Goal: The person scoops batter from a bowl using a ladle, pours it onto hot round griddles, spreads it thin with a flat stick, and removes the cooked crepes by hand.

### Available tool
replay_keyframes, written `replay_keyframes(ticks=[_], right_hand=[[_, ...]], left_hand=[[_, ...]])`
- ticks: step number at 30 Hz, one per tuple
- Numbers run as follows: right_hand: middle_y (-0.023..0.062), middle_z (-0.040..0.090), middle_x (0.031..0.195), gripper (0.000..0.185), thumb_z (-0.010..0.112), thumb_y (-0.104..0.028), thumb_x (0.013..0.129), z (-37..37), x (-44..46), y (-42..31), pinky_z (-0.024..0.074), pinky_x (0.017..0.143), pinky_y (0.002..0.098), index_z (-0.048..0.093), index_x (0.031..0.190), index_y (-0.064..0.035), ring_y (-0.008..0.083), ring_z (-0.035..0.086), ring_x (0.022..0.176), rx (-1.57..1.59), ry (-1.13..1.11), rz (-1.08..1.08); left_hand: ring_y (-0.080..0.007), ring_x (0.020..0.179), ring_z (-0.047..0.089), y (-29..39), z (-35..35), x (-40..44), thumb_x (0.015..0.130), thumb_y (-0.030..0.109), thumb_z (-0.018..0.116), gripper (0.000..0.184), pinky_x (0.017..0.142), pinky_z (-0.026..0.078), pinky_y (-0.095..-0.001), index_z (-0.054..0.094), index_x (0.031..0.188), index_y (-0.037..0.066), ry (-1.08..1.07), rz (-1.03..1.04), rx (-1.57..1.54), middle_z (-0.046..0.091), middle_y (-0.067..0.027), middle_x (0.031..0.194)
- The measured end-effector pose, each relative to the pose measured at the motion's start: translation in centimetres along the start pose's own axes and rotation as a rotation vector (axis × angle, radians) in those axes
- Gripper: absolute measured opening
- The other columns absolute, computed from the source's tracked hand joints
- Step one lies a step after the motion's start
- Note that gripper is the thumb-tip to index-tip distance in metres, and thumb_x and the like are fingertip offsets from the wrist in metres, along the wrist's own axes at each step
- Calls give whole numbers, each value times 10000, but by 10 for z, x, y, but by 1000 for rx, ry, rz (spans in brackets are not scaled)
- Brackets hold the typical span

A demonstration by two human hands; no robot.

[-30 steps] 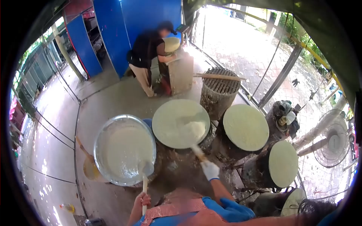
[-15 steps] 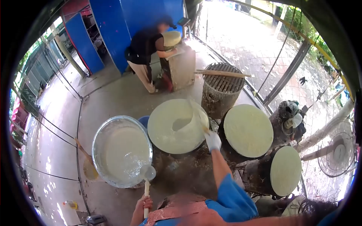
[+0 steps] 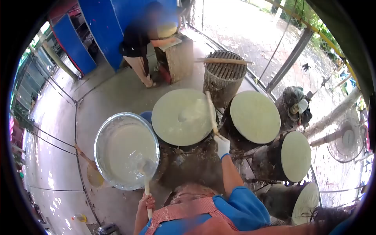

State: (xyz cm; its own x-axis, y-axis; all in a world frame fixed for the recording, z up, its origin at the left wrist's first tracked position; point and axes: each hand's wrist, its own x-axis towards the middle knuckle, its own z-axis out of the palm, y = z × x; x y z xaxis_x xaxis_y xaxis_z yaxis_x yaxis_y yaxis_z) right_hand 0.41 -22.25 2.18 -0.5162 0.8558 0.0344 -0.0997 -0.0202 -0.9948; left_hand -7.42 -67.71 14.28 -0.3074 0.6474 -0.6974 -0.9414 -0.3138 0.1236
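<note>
My left hand (image 3: 147, 202) is closed around the pale handle of a ladle (image 3: 147, 182). The ladle's bowl hangs over or dips into pale batter (image 3: 127, 154) inside a large metal basin (image 3: 97, 156); which one I cannot tell. My right hand (image 3: 223, 146), in a white glove, grips the end of a long flat wooden spreader (image 3: 211, 112). The blade stands along the right edge of a round griddle (image 3: 201, 142). A thin pale batter layer (image 3: 172, 117) covers this griddle, with a small swirl mark near its middle.
More round griddles with pale sheets (image 3: 255, 117) (image 3: 296, 156) (image 3: 306, 203) curve round on the right. Behind is a grated drum (image 3: 225, 76) with a wooden stick (image 3: 227, 61) across it. Another person (image 3: 137, 47) bends over a block stand (image 3: 176, 60). A fan (image 3: 346, 139) stands far right.
My right hand has brought the spreader from across the batter to the griddle's right edge. The dark bare patch is mostly covered. The ladle's bowl has moved from the basin's rim inward.
</note>
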Motion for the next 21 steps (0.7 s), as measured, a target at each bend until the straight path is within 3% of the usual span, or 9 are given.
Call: replay_keyframes(ticks=[1,3,6,8,10,13,16,19,21], right_hand=[[-11,514,569,81,584,-80,810,-8,-15,30,400,442,241,662,824,-65,85,499,487,-350,-74,-340],[-15,508,551,290,686,-226,771,45,-63,-7,358,435,222,684,1014,-69,72,460,460,184,63,533],[60,656,792,345,680,-199,770,46,-71,-15,462,645,247,654,1072,-34,112,592,692,-196,-93,371],[105,663,1041,327,660,-157,780,17,-50,-26,430,871,250,640,1059,11,141,600,966,-232,-112,192],[113,676,990,314,628,-158,798,-4,-7,-17,454,825,266,636,1057,19,153,622,910,-195,30,132],[176,661,830,279,539,-342,837,-13,50,-17,501,677,394,676,970,-139,327,640,751,-1053,104,19],[121,637,705,224,515,-377,834,7,48,-3,495,559,456,650,907,-214,316,629,628,-1389,-183,-228],[106,574,566,224,549,-405,822,-6,17,-53,472,482,443,664,820,-214,314,586,508,-1302,-265,-494],[89,554,532,207,563,-385,821,-36,22,-32,464,467,445,672,831,-209,307,570,471,-1475,-197,-395]], left_hand=[[-48,471,275,5,-2,-1,919,82,442,152,355,267,-174,400,773,65,6,-25,-40,320,17,625],[-54,465,274,11,-16,11,917,90,435,176,356,273,-184,384,749,71,-20,-98,-189,320,13,621],[-77,442,280,23,-30,24,916,150,421,235,363,296,-208,366,698,80,-38,-172,-407,321,8,601],[-79,433,278,25,-37,21,914,168,426,256,365,300,-206,363,682,81,-65,-181,-432,314,13,582],[-78,421,290,27,-37,23,908,173,434,269,369,311,-213,360,666,81,-124,-191,-433,312,17,548],[-66,432,333,29,-46,29,920,177,452,201,338,300,-215,427,740,90,-252,-209,-479,340,13,587],[-66,396,313,38,-34,47,909,193,454,240,338,303,-224,401,704,80,-171,-219,-468,336,15,548],[-67,370,294,39,-1,56,898,180,456,261,331,302,-222,368,670,90,-84,-162,-444,328,20,517],[-74,367,291,52,5,80,906,192,436,250,326,296,-215,374,688,87,-66,-165,-384,321,20,514]])
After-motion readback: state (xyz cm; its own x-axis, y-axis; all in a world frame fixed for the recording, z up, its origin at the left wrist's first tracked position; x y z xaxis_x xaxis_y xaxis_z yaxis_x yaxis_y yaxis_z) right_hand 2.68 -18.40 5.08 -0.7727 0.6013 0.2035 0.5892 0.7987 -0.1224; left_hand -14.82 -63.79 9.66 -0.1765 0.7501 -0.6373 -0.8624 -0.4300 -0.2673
